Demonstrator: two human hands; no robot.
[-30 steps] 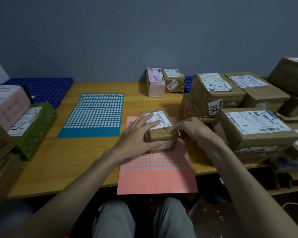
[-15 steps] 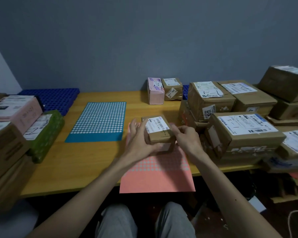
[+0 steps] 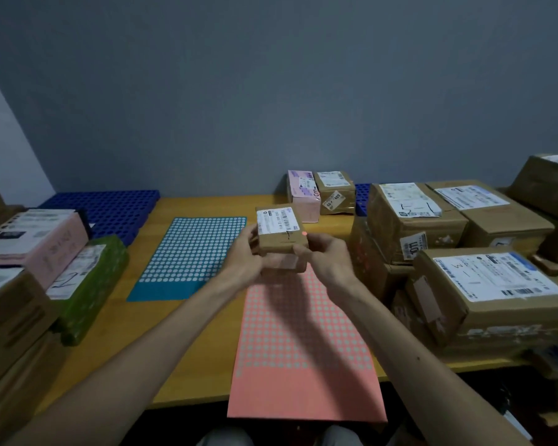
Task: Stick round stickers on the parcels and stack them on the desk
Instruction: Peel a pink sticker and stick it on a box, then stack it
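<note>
A small brown parcel (image 3: 282, 233) with a white label and a pink round sticker (image 3: 304, 233) on its top is lifted above the desk. My left hand (image 3: 244, 257) grips its left side and my right hand (image 3: 327, 257) grips its right side. Below it lies the pink sticker sheet (image 3: 303, 342), overhanging the desk's front edge. A blue sticker sheet (image 3: 187, 255) lies to the left on the wooden desk (image 3: 116, 333).
A pink parcel (image 3: 302, 194) and a small brown parcel (image 3: 335, 191) stand at the back. Brown parcels (image 3: 493, 294) are piled at the right. A pink box (image 3: 33, 243), a green parcel (image 3: 87, 284) and cartons are at the left. A blue pallet (image 3: 110, 210) lies behind.
Both hands have lifted the small parcel off the pink sheet and raised it. A pink sticker now shows on its top. The camera has tilted upward.
</note>
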